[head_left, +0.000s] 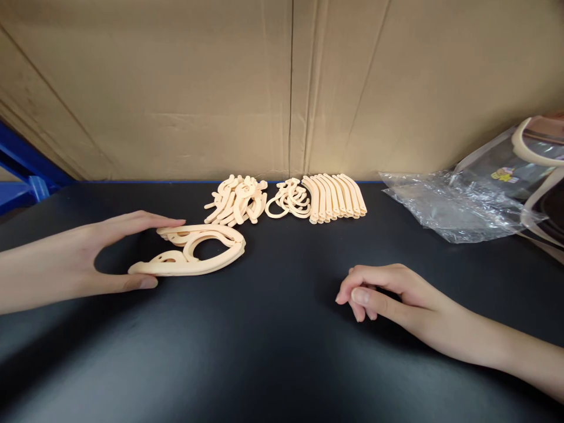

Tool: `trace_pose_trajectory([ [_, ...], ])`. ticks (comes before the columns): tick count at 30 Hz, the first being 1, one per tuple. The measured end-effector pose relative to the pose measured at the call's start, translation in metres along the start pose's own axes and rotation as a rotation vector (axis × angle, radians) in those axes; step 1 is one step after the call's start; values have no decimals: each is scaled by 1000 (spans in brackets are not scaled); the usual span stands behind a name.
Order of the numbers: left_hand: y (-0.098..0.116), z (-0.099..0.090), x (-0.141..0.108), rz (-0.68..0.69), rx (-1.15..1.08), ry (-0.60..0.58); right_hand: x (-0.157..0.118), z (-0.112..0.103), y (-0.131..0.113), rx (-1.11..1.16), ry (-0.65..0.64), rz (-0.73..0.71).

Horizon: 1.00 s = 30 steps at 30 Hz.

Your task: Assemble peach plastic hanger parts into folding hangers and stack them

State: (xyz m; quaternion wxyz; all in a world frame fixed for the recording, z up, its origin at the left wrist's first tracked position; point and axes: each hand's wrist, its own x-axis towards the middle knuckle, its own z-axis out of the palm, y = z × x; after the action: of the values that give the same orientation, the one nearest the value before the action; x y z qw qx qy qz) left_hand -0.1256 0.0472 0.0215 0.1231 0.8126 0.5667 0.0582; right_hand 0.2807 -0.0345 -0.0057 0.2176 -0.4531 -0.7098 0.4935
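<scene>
Cream plastic folding hangers, folded up and seemingly stacked, lie on the black tabletop at the left. My left hand grips their two ends between thumb and fingers. Over the table at the right, my right hand is loosely closed, thumb against the curled fingers, with nothing seen in it. Along the back lie loose hanger parts: a jumbled pile of curved arms, a small heap of hooks and a neat row of arms side by side.
Crumpled clear plastic film lies at the back right, beside a transparent bag with cream handles. A cardboard wall rises behind the black table. A blue metal frame stands at the far left.
</scene>
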Motion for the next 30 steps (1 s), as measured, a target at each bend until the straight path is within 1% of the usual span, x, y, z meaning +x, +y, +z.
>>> trace_pose_trajectory([
  [4,-1,1,0,30,5,32,1,0,0,0,-4,3],
  [11,0,0,0,39,11,11,0,-1,0,-8,-4,0],
  [16,-3,1,0,22,26,16,0,0,1,-1,-5,-1],
  [19,-2,3,-2,9,23,50,0,0,1,7,-5,-5],
  [22,3,2,-5,1,-7,75,0,0,1,5,-6,-9],
  [25,14,-4,-4,-50,-54,83,0,-1,1,0,-5,-6],
  [27,21,-9,2,-75,-71,83,0,-1,2,2,-5,-8],
  [30,36,-13,17,-37,-6,153,1,-1,2,11,-8,-13],
])
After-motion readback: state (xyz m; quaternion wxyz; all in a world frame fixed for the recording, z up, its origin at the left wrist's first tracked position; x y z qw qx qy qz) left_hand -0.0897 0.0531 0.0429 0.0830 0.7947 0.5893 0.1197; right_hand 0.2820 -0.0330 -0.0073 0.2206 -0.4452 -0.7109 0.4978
